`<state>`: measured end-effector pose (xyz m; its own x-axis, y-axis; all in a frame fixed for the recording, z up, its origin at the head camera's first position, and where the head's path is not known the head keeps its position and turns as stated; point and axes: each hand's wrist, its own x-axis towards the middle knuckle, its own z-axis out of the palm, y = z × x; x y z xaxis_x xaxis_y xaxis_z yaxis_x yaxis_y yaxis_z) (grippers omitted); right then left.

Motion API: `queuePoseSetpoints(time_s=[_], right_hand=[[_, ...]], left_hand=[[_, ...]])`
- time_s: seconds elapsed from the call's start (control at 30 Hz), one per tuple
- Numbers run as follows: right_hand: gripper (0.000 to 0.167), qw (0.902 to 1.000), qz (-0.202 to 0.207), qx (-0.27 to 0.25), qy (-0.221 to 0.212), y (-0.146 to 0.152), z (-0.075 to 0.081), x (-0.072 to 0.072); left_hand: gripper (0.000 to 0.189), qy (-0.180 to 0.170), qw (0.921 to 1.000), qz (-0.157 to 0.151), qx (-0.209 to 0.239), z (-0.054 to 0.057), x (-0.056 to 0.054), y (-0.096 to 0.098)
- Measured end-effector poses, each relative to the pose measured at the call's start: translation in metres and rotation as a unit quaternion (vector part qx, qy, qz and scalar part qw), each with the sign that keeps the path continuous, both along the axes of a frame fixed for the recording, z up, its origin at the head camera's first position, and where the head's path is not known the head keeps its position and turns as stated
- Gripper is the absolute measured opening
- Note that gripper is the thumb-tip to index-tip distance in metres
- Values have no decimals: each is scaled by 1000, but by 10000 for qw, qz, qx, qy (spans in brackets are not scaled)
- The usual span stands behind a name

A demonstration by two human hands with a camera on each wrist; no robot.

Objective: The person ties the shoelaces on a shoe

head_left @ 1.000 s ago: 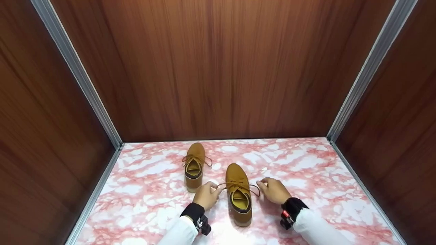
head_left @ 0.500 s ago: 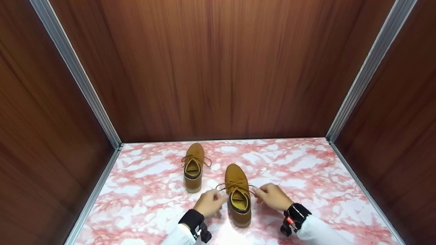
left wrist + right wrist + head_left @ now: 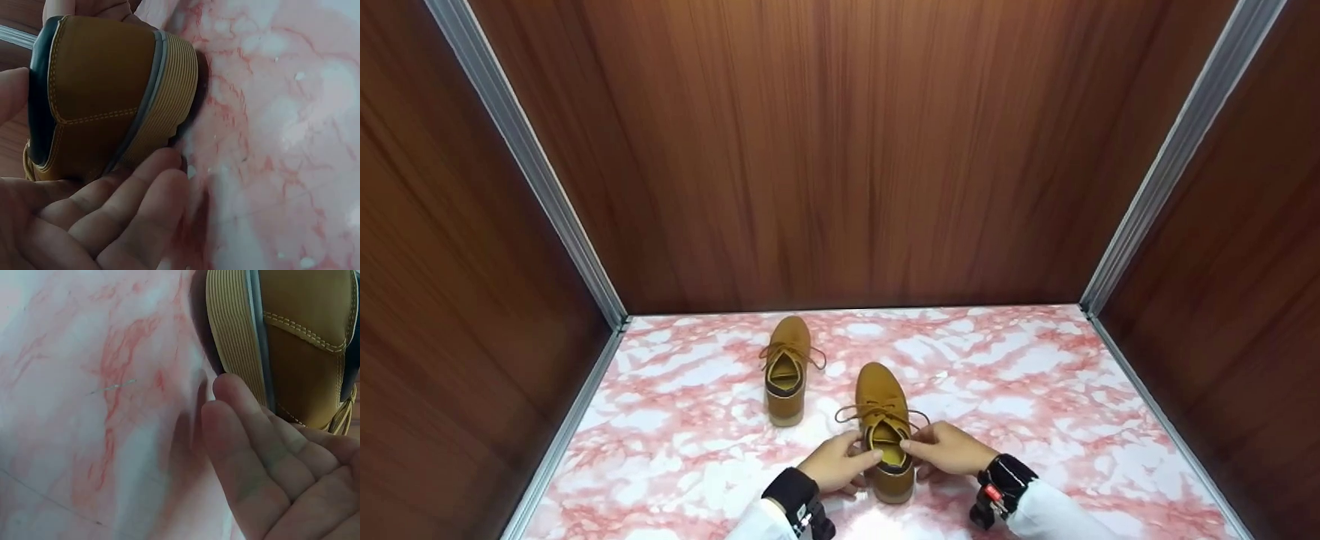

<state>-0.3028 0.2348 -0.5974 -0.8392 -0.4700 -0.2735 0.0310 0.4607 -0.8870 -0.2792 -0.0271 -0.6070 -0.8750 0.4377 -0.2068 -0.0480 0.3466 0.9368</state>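
A tan lace-up shoe (image 3: 879, 384) stands on the marbled surface, toe pointing away from me, its bow spread to both sides. My left hand (image 3: 835, 462) is at its left side, with the thumb over the collar and the fingers along the outside. Opposite it, my right hand (image 3: 955, 450) holds the right side the same way, thumb at the opening. Both wrist views show the fingers low against the shoe's ribbed sole (image 3: 177, 84) and heel (image 3: 304, 304). The matching shoe (image 3: 790, 335), its laces also tied, stands farther back on the left.
The red-and-white marbled surface (image 3: 1020, 375) is enclosed by a brown wood-look back wall (image 3: 840, 187) and side walls. Grey metal posts (image 3: 1162, 157) stand in the corners. Black bands with small devices (image 3: 1005, 480) are on both wrists.
Both hands have left the lace loops and moved back toward the heel, now holding the nearer shoe's sides. That shoe and the far one have hardly moved.
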Motion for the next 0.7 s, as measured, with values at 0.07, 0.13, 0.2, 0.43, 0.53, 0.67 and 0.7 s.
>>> queuePoseSetpoints(time_s=[0.07, 0.13, 0.2, 0.43, 0.53, 0.67, 0.7], right_hand=[[44, 10000, 25, 26, 48, -2, 1, -1], [43, 9998, 74, 73, 142, -4, 1, -3], [41, 9996, 66, 96, 246, -7, 2, -6], [47, 9955, -418, 179, 828, -28, 8, -19], [50, 9924, -756, 163, 955, -42, 12, -28], [46, 9874, -1154, 106, 1073, -59, 11, -41], [45, 9863, -1235, 89, 1093, -63, 11, -44]], left_hand=[[44, -66, 9998, -13, 177, -1, 0, 0], [43, -68, 9997, -24, 253, -1, 0, 0], [41, -7, 9997, -2, 248, 0, -1, -1], [58, 574, 9967, 580, -41, 5, -13, -3], [56, 809, 9908, 1055, -263, 7, -24, -1], [52, 1079, 9793, 1644, -488, 9, -40, 4], [51, 1113, 9771, 1748, -482, 10, -44, 5]])
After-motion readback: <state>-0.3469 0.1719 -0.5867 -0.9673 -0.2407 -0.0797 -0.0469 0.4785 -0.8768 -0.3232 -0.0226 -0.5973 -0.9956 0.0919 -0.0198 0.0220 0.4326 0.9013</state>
